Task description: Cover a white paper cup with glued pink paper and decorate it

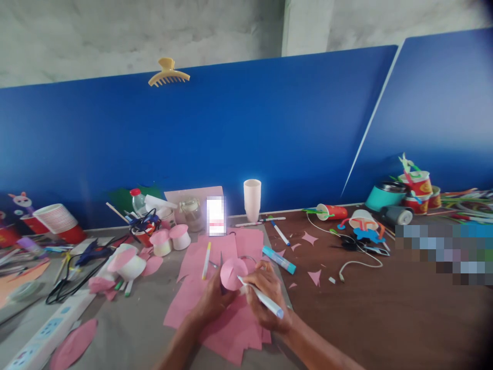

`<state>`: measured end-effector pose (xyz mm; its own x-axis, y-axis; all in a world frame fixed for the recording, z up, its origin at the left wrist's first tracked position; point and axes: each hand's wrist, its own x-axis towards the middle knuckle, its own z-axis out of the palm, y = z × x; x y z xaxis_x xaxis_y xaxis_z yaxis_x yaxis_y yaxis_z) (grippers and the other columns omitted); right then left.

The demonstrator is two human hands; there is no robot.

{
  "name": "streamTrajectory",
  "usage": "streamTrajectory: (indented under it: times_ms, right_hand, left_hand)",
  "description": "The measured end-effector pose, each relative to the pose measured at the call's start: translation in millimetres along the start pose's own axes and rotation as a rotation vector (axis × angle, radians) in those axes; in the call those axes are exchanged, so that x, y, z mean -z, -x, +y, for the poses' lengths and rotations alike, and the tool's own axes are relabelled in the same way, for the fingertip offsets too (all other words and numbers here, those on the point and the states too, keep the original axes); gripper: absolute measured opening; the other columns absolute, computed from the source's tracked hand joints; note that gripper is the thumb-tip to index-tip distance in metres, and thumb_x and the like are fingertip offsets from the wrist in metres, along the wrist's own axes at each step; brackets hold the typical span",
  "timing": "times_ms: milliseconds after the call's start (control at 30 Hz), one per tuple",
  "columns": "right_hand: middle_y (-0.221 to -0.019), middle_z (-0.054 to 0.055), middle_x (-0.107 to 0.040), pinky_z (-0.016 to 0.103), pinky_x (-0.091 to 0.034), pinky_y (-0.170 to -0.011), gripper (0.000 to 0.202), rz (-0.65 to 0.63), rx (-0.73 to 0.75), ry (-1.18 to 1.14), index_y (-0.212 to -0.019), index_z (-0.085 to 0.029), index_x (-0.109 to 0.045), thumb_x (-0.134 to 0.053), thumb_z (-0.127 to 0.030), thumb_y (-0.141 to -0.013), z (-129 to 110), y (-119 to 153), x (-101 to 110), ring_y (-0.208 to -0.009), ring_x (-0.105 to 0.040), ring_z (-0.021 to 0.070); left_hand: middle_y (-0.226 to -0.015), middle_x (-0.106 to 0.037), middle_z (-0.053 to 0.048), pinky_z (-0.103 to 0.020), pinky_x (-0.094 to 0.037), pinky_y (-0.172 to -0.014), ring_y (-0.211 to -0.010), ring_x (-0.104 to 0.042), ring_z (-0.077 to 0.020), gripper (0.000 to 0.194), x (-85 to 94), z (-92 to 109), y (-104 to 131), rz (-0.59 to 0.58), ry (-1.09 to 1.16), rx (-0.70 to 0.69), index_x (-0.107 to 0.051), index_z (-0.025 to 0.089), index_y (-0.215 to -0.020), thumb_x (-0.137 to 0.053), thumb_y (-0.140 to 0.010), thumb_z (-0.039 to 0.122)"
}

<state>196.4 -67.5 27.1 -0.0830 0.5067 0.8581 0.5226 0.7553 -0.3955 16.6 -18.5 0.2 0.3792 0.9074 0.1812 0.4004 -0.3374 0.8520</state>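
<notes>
A round piece of pink paper (pixel 233 273) is held by my left hand (pixel 214 295), its fingers closed at the left and lower edge. Whether a cup sits beneath the disc is hidden. My right hand (pixel 267 293) grips a white marker (pixel 265 298) with a blue end, its tip at the right part of the disc. Under both hands lie overlapping pink paper sheets (pixel 219 321). A dark pointed blade, perhaps of scissors (pixel 221 258), shows just behind my left hand. A yellow-ended marker (pixel 207 261) lies on the sheets, and a light-blue tube (pixel 279 260) lies right of them.
A stack of white cups (pixel 252 199) stands at the back by the blue partition (pixel 231 128). Cups with pink discs (pixel 180 237) are at left, near a power strip (pixel 50 331). Pink scraps (pixel 315 278), a cable (pixel 360 263) and a red paper cup (pixel 333 212) lie at right.
</notes>
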Motion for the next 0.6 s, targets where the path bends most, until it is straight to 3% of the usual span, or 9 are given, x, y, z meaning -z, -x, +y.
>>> streamTrajectory:
  times_ms: [267,500,600]
  right_hand:
    - [-0.067,-0.002,-0.066,0.038,-0.049,-0.075,0.016,0.054,-0.001,0.098,-0.09,-0.023,-0.056,-0.047,-0.01,-0.089,1.0,-3.5,2.1,-0.059,-0.061,0.0172]
    - [-0.064,-0.004,-0.061,0.042,-0.05,-0.078,0.018,-0.029,0.018,-0.017,-0.094,-0.024,-0.056,-0.046,-0.01,-0.089,-3.5,0.1,-2.0,-0.053,-0.058,0.0157]
    - [-0.068,-0.003,-0.062,0.041,-0.052,-0.075,0.018,0.027,0.022,0.006,-0.098,-0.024,-0.056,-0.046,-0.012,-0.09,-3.1,0.3,-1.9,-0.057,-0.059,0.0168]
  left_hand:
    - [-0.102,-0.077,-0.01,-0.037,-0.061,-0.078,-0.088,-0.072,-0.0265,0.048,1.0,5.8,-0.6,0.039,0.017,-0.005,-0.063,0.017,-0.117,-0.067,-0.072,0.03]
    - [-0.098,-0.075,-0.008,-0.035,-0.06,-0.073,-0.084,-0.07,-0.024,0.043,-0.5,0.2,-0.1,0.007,0.015,0.007,-0.063,0.016,-0.114,-0.066,-0.074,0.032]
    - [-0.104,-0.074,-0.009,-0.036,-0.06,-0.079,-0.091,-0.069,-0.0247,0.046,-0.2,-0.1,0.8,-0.016,0.019,0.031,-0.061,0.016,-0.12,-0.064,-0.077,0.032]
